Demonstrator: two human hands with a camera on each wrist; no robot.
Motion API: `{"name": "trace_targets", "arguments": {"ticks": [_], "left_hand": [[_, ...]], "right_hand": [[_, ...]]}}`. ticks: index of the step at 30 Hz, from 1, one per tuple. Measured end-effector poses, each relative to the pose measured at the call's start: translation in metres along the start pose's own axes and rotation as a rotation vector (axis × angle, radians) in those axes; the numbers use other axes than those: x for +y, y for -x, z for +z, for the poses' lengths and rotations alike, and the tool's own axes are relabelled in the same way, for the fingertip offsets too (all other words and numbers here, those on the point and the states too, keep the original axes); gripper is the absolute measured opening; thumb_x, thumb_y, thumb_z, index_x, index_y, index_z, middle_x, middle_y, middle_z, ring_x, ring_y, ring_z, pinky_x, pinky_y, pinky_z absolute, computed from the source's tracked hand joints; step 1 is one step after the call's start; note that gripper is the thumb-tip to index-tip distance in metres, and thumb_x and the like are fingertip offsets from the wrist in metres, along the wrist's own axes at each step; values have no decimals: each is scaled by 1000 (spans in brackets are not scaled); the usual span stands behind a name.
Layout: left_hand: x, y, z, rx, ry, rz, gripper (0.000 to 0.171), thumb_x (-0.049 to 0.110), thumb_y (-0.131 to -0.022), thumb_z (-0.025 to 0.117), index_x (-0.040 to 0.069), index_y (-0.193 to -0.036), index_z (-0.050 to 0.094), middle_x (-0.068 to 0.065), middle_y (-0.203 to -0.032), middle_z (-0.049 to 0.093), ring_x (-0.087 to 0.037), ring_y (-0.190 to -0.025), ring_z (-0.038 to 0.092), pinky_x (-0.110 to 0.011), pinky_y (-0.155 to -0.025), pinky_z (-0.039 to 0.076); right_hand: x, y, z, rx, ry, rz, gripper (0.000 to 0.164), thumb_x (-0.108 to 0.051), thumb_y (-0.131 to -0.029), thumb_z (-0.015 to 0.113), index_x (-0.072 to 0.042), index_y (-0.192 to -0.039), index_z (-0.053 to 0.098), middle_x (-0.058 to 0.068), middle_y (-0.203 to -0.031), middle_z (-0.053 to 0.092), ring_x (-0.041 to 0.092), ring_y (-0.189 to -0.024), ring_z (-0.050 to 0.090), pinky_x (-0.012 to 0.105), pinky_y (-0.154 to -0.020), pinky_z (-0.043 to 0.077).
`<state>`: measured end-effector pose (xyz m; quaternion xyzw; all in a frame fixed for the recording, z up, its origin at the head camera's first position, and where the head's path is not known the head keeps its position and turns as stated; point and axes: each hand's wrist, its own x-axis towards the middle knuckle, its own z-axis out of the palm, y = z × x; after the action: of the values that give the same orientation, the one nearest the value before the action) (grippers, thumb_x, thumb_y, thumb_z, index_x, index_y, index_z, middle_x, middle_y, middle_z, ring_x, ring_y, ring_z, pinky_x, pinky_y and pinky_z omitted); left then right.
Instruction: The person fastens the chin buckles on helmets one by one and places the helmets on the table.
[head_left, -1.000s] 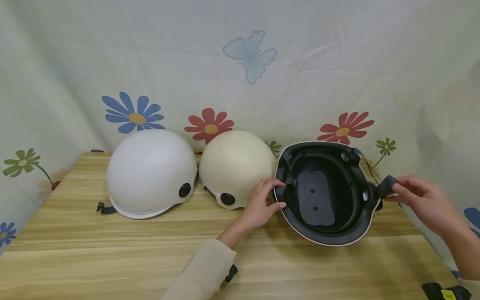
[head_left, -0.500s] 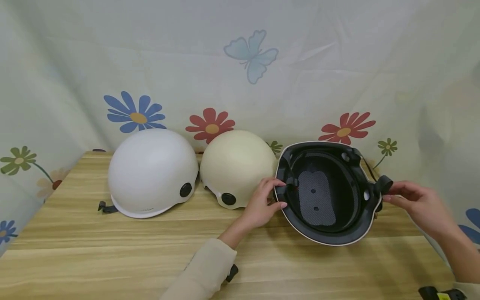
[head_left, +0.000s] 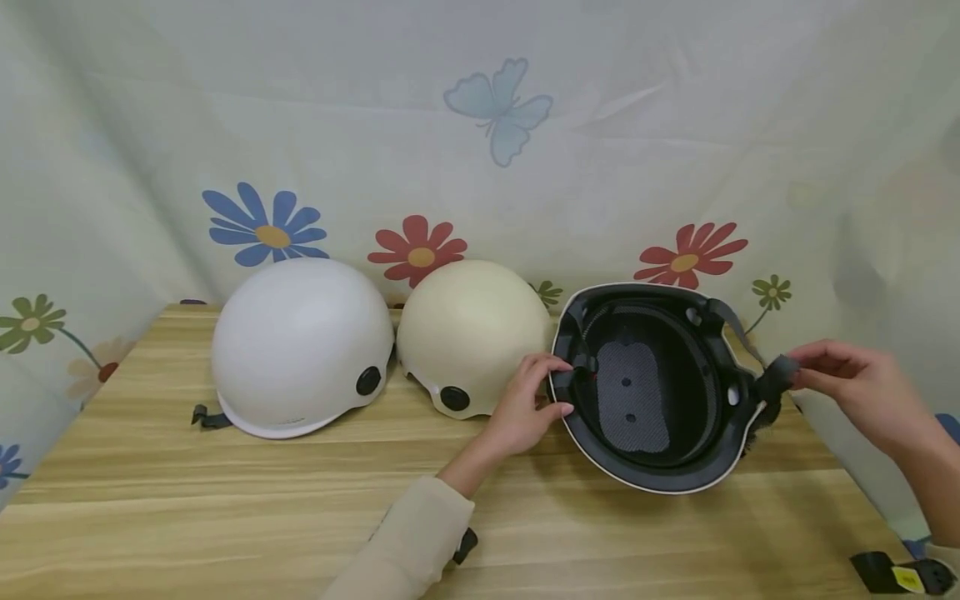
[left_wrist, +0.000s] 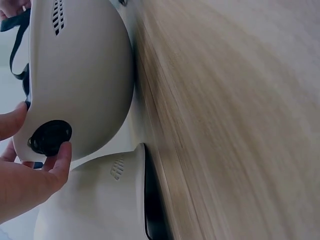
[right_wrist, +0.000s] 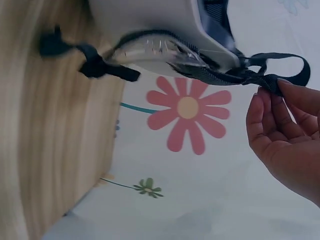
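Note:
An upturned helmet [head_left: 652, 475] shows its black padded inside in the head view. My left hand [head_left: 525, 404] grips its left rim; in the left wrist view, fingers lie by the round black side cap [left_wrist: 51, 137] and the thumb is on the rim. Off the right rim, my right hand [head_left: 862, 392] pinches a black strap [head_left: 776, 375]. The right wrist view has this strap looped between thumb and fingertips [right_wrist: 277, 95], while another strap end with a black buckle [right_wrist: 55, 42] dangles below the shell.
Left of the held helmet, a cream helmet [head_left: 472, 333] and a white helmet [head_left: 300, 350] stand dome up on the wooden table [head_left: 225, 508]. A flower-print cloth [head_left: 600, 192] hangs behind the table.
My right hand, first drawn in toward the rim, has moved back out to the right with the strap. The left hand and the helmet have stayed nearly still.

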<state>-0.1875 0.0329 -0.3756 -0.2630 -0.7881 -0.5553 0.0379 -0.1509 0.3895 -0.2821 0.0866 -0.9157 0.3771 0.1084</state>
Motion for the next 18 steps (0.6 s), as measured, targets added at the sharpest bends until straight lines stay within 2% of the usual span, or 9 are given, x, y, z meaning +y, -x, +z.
{"name": "trace_targets", "arguments": {"ticks": [5, 9, 13, 18], "left_hand": [[1, 0, 0, 4, 9, 4, 38, 3, -81, 67, 8, -117, 53, -11, -126, 41, -24, -112, 46, -35, -84, 47], [-1, 0, 0, 11, 27, 4, 38, 2, -81, 67, 7, -117, 54, -12, -126, 41, -25, -112, 45, -39, -84, 47], [-3, -1, 1, 17, 36, 9, 38, 2, -81, 67, 6, -116, 53, -12, -125, 42, -25, -111, 46, -40, -84, 47], [-4, -1, 2, 22, 40, 12, 38, 1, -81, 67, 6, -116, 54, -13, -124, 42, -25, -110, 47, -38, -83, 48]], "right_hand": [[-17, -4, -15, -10, 90, 24, 11, 0, -91, 51, 1, -100, 58, -13, -80, 60, 5, -69, 57, 9, -63, 41], [-34, -10, -19, -26, 143, 55, 16, -4, -92, 52, 5, -105, 55, -15, -81, 59, 5, -69, 57, 10, -63, 39], [-48, -16, -16, -63, 157, 76, 23, -11, -92, 54, 3, -110, 55, -13, -83, 62, 9, -70, 61, 11, -63, 41], [-59, -23, -4, -89, 110, 39, 24, -13, -91, 57, 3, -109, 57, -5, -84, 65, 11, -71, 64, 11, -65, 44]]}}
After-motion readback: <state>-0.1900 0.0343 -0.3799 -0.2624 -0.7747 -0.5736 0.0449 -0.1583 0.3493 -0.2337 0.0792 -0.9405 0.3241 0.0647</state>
